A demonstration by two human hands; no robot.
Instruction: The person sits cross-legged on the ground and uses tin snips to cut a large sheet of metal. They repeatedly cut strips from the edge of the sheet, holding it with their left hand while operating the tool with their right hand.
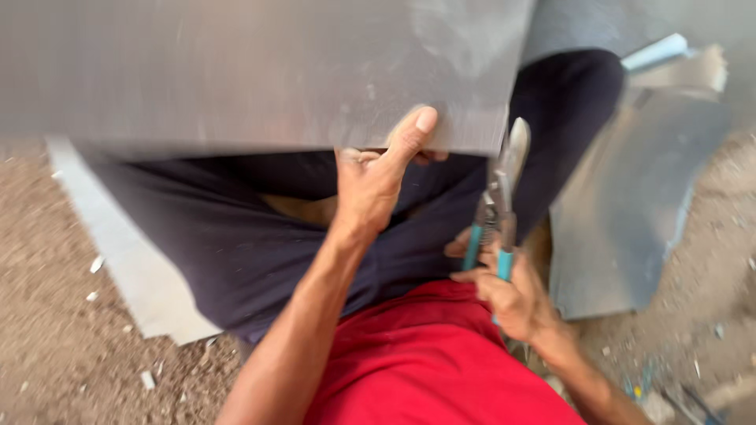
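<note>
Grey metal sheet [236, 71], lower edge pinched by left hand [374, 177]; right hand [504, 287] grips teal-handled snips [498, 197], blades pointing up beside its free right corner.

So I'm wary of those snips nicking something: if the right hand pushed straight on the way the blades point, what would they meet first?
Probably the metal sheet. The right hand aims the snips upward, their tips close to the sheet's lower right edge, near where the left hand grips it. Depth is blurred, so they might slip just past its corner.
</note>
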